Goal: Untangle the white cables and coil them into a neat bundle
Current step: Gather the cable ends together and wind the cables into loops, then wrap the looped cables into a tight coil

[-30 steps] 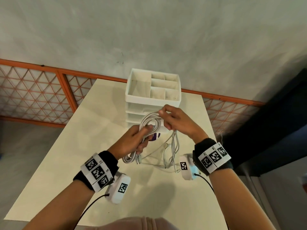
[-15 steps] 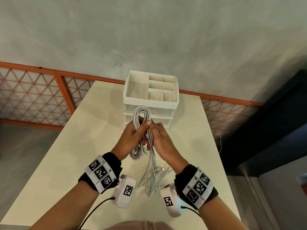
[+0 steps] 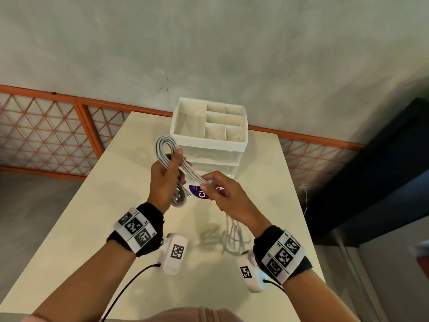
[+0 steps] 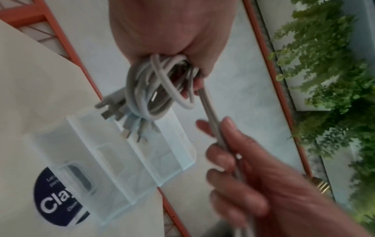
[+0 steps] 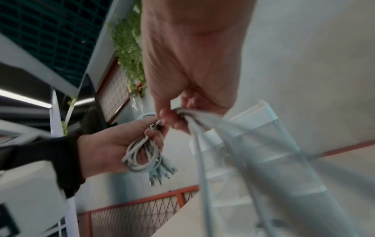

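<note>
My left hand [image 3: 166, 180] grips the coiled part of the white cables [image 3: 163, 149] above the table; one loop stands up past my fingers and another hangs below my palm. In the left wrist view the coil [image 4: 154, 89] shows several plug ends dangling. My right hand [image 3: 218, 189] pinches the loose strands [image 4: 213, 121] that run from the coil. Those strands drop under my right palm toward the table [image 3: 232, 231]. In the right wrist view the strands [image 5: 199, 154] fall from my fingertips, blurred.
A white drawer organiser [image 3: 210, 133] with open top compartments stands at the table's [image 3: 69, 228] far edge, just behind my hands. A round dark-blue sticker [image 3: 197, 192] lies on the table under them. An orange lattice railing [image 3: 46, 135] runs behind the table.
My left hand has tilted the coil to the left and lifted it. My right hand has moved right and away from the coil, drawing the loose strands taut between the hands.
</note>
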